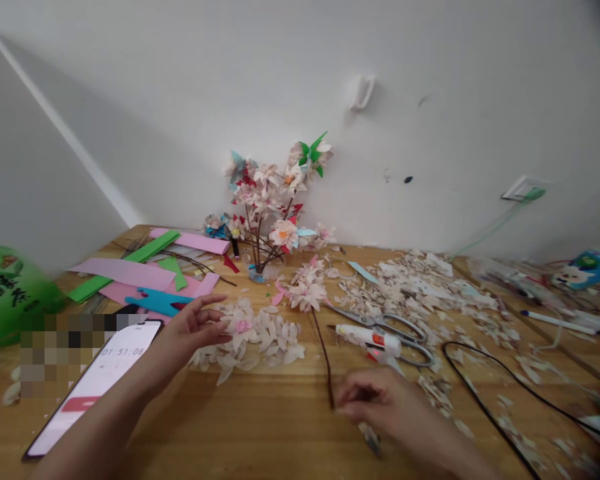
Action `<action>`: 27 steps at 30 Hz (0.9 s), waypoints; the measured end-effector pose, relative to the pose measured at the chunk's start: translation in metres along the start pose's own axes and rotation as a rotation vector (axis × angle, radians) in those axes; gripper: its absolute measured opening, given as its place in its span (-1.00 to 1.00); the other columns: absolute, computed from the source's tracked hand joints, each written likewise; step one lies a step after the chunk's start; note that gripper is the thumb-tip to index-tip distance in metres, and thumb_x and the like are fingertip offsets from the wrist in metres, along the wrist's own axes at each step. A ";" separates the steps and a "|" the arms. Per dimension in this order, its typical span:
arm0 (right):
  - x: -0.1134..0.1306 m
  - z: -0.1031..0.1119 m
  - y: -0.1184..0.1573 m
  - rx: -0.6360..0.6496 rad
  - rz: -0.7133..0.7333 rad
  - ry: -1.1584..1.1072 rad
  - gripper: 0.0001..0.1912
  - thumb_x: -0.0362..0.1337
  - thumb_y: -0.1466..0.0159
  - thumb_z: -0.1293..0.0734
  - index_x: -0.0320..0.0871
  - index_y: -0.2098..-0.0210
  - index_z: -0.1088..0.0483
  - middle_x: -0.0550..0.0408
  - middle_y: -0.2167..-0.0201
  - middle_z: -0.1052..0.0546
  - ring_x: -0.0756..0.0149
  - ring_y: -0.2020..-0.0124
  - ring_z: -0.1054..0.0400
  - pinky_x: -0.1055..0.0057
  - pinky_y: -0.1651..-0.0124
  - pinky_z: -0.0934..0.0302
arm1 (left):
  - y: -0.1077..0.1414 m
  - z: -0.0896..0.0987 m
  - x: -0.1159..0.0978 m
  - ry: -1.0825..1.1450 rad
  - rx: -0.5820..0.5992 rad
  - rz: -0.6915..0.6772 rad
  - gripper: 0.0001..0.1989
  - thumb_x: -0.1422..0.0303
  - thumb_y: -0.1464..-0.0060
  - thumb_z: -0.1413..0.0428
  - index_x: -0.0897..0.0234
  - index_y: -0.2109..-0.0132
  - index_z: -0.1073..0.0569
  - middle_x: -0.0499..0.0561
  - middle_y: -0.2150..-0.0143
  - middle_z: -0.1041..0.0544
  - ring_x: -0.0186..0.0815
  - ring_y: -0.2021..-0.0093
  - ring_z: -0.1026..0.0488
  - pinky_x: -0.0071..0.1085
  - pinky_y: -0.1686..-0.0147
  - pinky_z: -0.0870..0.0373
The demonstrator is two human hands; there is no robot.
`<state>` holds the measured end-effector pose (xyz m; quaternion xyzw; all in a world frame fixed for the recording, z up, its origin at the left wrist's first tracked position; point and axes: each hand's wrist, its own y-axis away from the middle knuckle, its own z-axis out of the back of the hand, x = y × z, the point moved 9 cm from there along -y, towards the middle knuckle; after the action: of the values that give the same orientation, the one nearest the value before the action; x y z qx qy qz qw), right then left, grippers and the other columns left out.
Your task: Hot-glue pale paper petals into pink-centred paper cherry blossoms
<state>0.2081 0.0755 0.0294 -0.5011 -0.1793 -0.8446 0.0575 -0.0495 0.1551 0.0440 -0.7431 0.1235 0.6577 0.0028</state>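
Note:
My left hand (197,327) reaches over the left side of a heap of pale petals (275,340), its fingers loosely apart with nothing in them. A small pink flower centre (243,326) rests among the petals near its fingertips. My right hand (373,397) is smeared by motion, with fingers curled. Its fingertips are at the lower end of a brown stem (323,347); whether they grip it I cannot tell. At the stem's top is a white paper flower (307,293). A white glue gun (375,340) and grey scissors (405,330) lie beyond my right hand.
A vase (265,272) of handmade flowers stands against the wall. Coloured paper strips (125,273), a phone (97,383) and a green package (15,293) are on the left. Scraps (415,287) and a black cable (500,413) spread across the right.

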 end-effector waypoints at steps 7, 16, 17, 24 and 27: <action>-0.049 0.086 0.046 -0.064 -0.112 0.260 -0.78 -0.12 -0.11 -0.28 -0.06 0.36 -0.49 0.08 0.51 -0.53 0.24 0.49 -0.39 0.42 0.46 -0.27 | 0.011 -0.041 0.012 -0.146 0.284 -0.003 -0.56 0.36 0.10 -0.17 0.20 0.02 -0.27 -0.11 0.39 -0.39 -0.35 0.32 -0.41 -0.38 0.28 -0.35; -0.055 0.094 0.011 -0.345 0.002 0.461 -0.43 -0.04 0.08 -0.41 -0.18 0.11 -0.38 -0.05 0.21 -0.51 0.03 0.23 -0.37 0.18 0.17 -0.28 | 0.031 -0.074 0.034 -0.646 0.405 -0.033 -0.60 0.40 0.03 -0.03 0.15 -0.02 -0.31 -0.07 0.31 -0.45 -0.32 0.29 -0.42 -0.38 0.23 -0.33; -0.054 0.091 0.006 -0.364 0.023 0.448 -0.44 -0.05 0.07 -0.41 -0.18 0.11 -0.39 -0.06 0.18 -0.51 0.00 0.19 -0.37 0.15 0.12 -0.26 | 0.033 -0.075 0.033 -0.664 0.423 -0.038 -0.60 0.40 0.02 -0.02 0.14 -0.03 -0.30 -0.06 0.29 -0.46 -0.31 0.27 -0.43 -0.38 0.21 -0.33; -0.072 0.087 -0.009 -0.396 -0.029 0.225 -0.63 -0.05 -0.03 -0.35 -0.18 0.29 -0.48 0.05 0.35 -0.60 0.05 0.31 -0.44 0.22 0.23 -0.31 | 0.034 -0.063 0.018 -0.669 0.438 -0.047 -0.57 0.37 0.02 -0.04 0.09 -0.05 -0.30 -0.03 0.13 -0.47 -0.29 0.21 -0.43 -0.33 0.15 -0.33; -0.072 0.097 -0.004 -0.475 0.007 0.102 -0.60 -0.05 0.04 -0.39 -0.19 0.28 -0.47 0.05 0.33 -0.60 0.05 0.30 -0.45 0.23 0.22 -0.33 | 0.027 -0.056 0.007 -0.530 0.381 -0.052 -0.62 0.23 -0.03 -0.02 0.16 -0.02 -0.31 0.02 0.17 -0.49 -0.24 0.17 -0.43 -0.31 0.17 -0.35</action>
<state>0.3227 0.1082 0.0087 -0.4578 0.0295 -0.8872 -0.0499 0.0013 0.1185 0.0488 -0.5352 0.2202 0.7929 0.1907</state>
